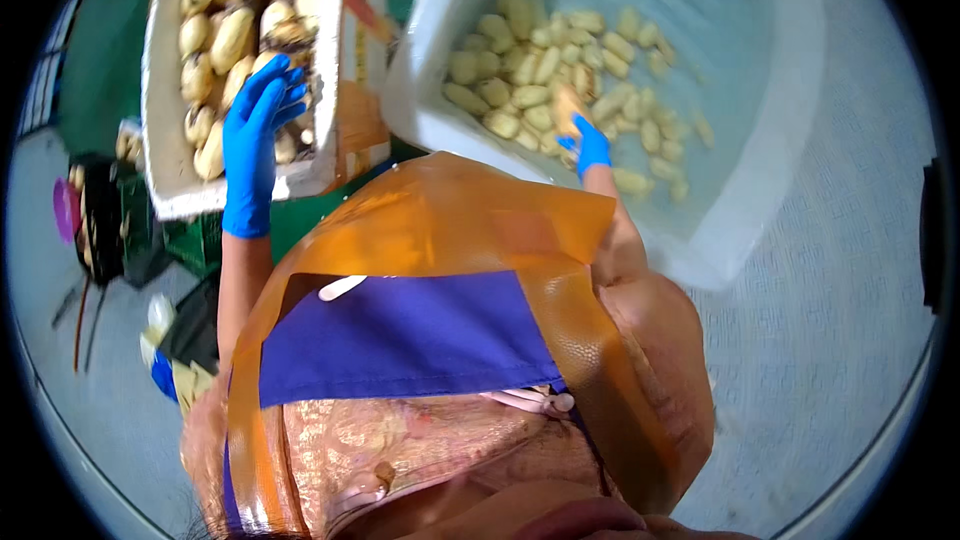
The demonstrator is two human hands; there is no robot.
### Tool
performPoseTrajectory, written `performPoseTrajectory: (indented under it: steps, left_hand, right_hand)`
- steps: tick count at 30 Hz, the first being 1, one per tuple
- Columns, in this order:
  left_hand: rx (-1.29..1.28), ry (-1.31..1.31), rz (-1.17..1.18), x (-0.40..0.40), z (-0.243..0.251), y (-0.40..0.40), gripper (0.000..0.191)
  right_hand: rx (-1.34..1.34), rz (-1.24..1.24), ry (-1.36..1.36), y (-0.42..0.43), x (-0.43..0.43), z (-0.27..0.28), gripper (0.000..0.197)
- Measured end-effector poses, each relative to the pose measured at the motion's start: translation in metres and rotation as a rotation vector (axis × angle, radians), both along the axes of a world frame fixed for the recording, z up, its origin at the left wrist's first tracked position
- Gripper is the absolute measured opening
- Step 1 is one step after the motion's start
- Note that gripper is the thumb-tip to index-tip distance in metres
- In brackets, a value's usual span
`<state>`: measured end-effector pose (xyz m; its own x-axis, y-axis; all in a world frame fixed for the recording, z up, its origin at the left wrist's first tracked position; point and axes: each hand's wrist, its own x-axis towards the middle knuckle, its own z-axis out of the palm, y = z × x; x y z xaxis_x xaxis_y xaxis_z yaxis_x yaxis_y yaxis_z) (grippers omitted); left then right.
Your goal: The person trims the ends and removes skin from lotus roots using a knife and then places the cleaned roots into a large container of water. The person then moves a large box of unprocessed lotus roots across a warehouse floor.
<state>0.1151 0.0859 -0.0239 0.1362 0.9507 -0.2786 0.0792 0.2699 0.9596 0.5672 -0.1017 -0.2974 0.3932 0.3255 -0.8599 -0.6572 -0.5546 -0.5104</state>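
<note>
My left hand [259,135], in a blue glove, is over the near part of a white foam box [154,127]. Its fingers are apart and slightly bent, and I see nothing in them. Lotus roots [232,41] with dark, muddy joints fill the box. On the right, my gloved right hand [589,144] reaches over a large white tub [457,142] of water. It grips a tan lotus root segment [568,106], slightly blurred. Many pale lotus root segments [531,96] lie in the water around it, mostly heaped towards the tub's left side.
Green crates [191,240] stand below and left of the foam box. Further left are a black container [96,217] with more roots and a purple object [66,210]. Bags [159,322] lie on the blue-grey floor [825,300]. My orange-trimmed apron [450,217] bulges between both hands.
</note>
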Motion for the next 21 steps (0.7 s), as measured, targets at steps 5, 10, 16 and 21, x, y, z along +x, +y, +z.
performPoseTrajectory:
  steps: [5,10,16,21]
  left_hand:
    - [0.08,0.224,0.051,-0.015,0.0,0.035,0.041]
    - [0.045,0.489,0.107,-0.061,-0.044,0.064,0.043]
    - [0.164,1.44,-0.211,-0.044,-0.081,0.073,0.104]
    - [0.242,1.29,-0.124,-0.051,-0.103,0.082,0.102]
  right_hand:
    - [0.383,-0.108,0.149,-0.144,0.101,-0.112,0.058]
    - [0.286,-0.134,0.369,-0.094,0.122,-0.124,0.052]
    - [0.257,0.148,0.248,0.005,0.084,-0.058,0.034]
    - [0.19,0.515,-0.042,0.079,-0.021,0.006,0.024]
